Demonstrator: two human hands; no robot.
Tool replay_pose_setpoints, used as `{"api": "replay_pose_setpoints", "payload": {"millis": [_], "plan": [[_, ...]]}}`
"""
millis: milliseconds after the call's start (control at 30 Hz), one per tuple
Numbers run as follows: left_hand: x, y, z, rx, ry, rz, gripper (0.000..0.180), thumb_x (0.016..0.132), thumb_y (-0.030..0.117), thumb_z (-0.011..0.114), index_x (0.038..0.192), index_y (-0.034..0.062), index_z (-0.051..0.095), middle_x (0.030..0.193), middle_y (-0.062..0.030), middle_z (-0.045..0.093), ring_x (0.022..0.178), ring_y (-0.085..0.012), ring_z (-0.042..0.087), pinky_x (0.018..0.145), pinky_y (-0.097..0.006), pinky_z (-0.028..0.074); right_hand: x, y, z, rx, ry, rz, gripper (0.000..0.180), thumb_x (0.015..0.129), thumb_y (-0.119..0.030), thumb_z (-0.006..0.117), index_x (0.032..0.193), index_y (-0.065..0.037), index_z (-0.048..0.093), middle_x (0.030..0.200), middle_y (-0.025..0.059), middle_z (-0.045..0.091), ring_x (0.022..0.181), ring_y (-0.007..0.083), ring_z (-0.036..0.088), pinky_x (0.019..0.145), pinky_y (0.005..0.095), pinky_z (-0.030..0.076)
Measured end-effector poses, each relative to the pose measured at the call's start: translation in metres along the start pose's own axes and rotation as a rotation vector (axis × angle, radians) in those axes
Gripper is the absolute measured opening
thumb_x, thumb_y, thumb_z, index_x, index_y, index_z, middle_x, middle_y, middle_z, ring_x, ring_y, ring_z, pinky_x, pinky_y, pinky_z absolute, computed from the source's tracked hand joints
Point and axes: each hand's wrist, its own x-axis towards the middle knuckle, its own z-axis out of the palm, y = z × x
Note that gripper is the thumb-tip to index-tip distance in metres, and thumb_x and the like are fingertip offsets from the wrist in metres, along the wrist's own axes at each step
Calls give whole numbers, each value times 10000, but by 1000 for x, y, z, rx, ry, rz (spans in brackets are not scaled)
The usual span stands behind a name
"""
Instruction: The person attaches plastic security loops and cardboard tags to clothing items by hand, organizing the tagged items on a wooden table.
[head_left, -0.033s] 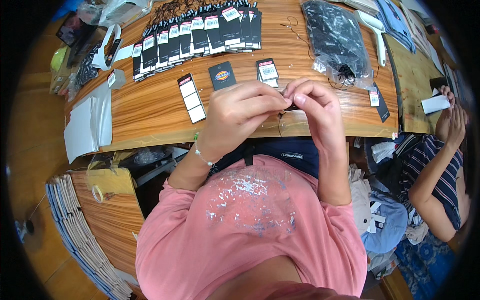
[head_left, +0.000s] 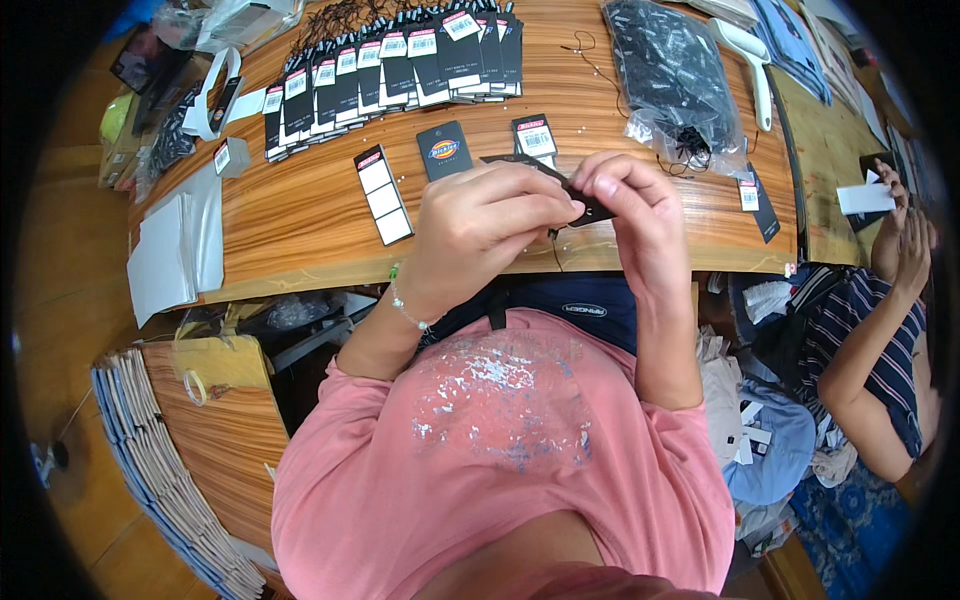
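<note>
Close together over the table's front edge, my two hands work on a black hang tag (head_left: 592,211). My right hand (head_left: 640,205) pinches it between thumb and fingers, near what looks like a small hole. Beside it, the fingertips of my left hand (head_left: 490,220) are pressed together on the tag and a thin black cord (head_left: 558,255), whose end dangles below. Part of the tag is hidden by my fingers. Just beyond lie a dark tag with a round emblem (head_left: 444,150), a long tag with white panels (head_left: 383,195) and a small stack of barcode tags (head_left: 535,138).
Rows of strung black tags (head_left: 400,75) lie at the back. A clear bag of black cords (head_left: 672,85) and a white-handled tool (head_left: 748,75) are back right. White paper (head_left: 165,260) lies left. At far right, another person's hands (head_left: 905,230) hold a white card (head_left: 866,199).
More of the black tag now shows between my hands, with its edge sticking out past my left fingers. At the far right, the other person's white card has shifted slightly.
</note>
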Motion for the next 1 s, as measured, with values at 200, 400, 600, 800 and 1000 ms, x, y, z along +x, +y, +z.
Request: {"api": "replay_pose_setpoints", "payload": {"millis": [200,400,600,800,1000], "plan": [[-10,-10,8,-160,-77,-130,175,662,-56,639,824,12,644,817,-93,630,797,-207,620,681,-274,495,2,-21,1,98,190,-308,111,891,-125,495,890,-19,526,782,90,567,627,86,460,588,197,384],[-30,-15,10,-453,-39,-390,275,732,64,658,996,25,591,957,-81,623,848,-176,607,752,-281,490,-6,-31,18,57,114,-373,144,903,-134,473,959,-1,470,707,129,538,548,133,460,504,220,374],[-42,-62,-71,149,43,-530,521,666,180,723,1137,55,538,1083,-92,557,1030,-231,510,907,-343,387,-21,-31,27,-74,151,-368,245,840,-38,525,1063,0,433,670,100,510,568,147,466,543,241,377],[-86,-116,-103,549,-21,-634,473,670,269,712,1070,47,593,1046,-111,561,993,-257,511,861,-343,406,-27,-34,24,-135,152,-303,284,812,1,520,1077,-8,417,690,119,542,586,135,480,577,234,385],[-80,-116,-104,485,10,-616,444,629,244,740,1005,37,628,1002,-107,578,973,-267,514,849,-352,407,-25,-36,26,-150,111,-275,282,808,-3,531,1068,0,421,691,121,547,577,130,481,568,219,382]]}}
